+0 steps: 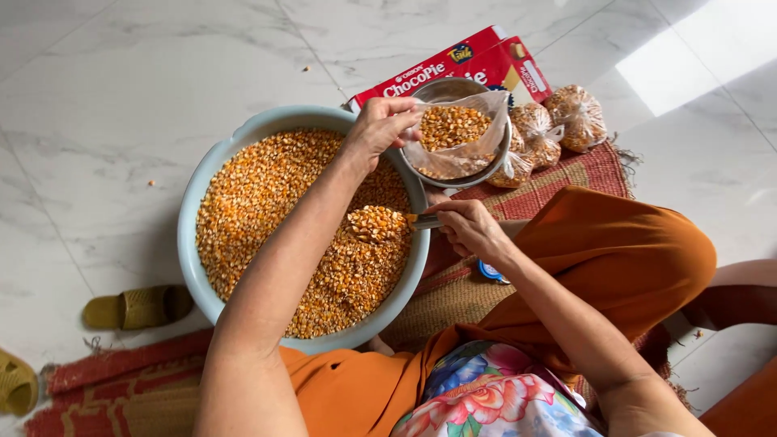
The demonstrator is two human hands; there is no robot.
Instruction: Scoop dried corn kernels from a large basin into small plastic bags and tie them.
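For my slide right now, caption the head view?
Right hand lifts a scoop of corn from the basin; left hand holds the bag open.

A flat red box (pixel 465 65) with white and yellow print lies on the floor beyond the metal bowl (pixel 494 166), partly hidden by it. A clear plastic bag (pixel 461 150), open and part-filled with corn, sits in that bowl, its rim pinched by the left hand (pixel 380 125). Three tied clear bags of corn (pixel 558 121) lie just right of the bowl, by the box.
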